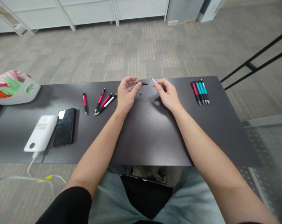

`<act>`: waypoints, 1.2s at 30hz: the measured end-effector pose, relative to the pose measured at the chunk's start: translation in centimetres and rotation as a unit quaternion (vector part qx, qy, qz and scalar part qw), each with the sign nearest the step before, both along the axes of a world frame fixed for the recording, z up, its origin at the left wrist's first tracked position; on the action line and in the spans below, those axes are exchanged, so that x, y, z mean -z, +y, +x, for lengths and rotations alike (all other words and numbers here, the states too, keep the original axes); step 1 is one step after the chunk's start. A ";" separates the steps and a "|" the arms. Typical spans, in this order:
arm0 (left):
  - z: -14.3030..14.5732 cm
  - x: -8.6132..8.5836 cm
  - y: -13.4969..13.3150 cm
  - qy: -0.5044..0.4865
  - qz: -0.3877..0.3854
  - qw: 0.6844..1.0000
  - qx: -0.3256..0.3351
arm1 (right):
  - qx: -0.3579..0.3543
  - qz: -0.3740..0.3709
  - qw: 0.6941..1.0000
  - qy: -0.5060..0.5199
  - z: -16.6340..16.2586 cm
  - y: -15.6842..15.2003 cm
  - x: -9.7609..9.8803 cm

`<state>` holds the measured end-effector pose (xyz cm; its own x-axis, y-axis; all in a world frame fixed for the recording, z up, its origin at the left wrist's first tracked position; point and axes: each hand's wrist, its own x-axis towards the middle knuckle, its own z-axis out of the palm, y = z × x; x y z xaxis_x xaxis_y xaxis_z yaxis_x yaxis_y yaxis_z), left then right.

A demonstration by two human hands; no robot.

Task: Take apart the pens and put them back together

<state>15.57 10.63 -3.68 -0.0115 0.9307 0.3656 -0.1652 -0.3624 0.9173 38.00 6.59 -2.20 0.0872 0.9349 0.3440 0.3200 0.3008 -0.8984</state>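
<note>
Above the far half of the dark table, my left hand (128,95) pinches a black pen barrel (144,83) that points right. Opposite it, my right hand (166,93) grips a thin pen refill (150,77) between thumb and fingers; its slim tip slants up to the left, apart from the barrel. On the tabletop just below the barrel lies a tiny metal piece (141,94), perhaps a pen tip. Left of my left hand are a red pen (85,103) on its own and a loose group of red and white pens (105,102).
Several pens (200,91), pink and teal, lie in a row at the right of the table (150,140). At the left are a black phone (65,127), a white power bank (41,133) with a cable, and a white basket (33,91) holding colourful packaging.
</note>
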 end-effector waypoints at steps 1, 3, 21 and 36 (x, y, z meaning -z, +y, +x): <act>0.0 0.1 0.0 -0.001 0.003 1.000 0.003 | -0.011 -0.001 1.000 0.006 -0.2 0.0 -0.1; 0.0 0.3 0.0 0.000 0.010 1.000 0.011 | -0.031 -0.003 0.999 0.021 -0.5 -0.2 -0.3; 0.9 -2.5 -2.6 0.079 -0.013 0.997 0.015 | -0.085 -0.062 0.994 0.009 -0.6 -0.4 -0.7; -0.8 -0.8 -0.8 0.238 0.100 0.966 0.028 | -0.046 -0.067 0.996 0.038 -0.8 -0.2 -0.8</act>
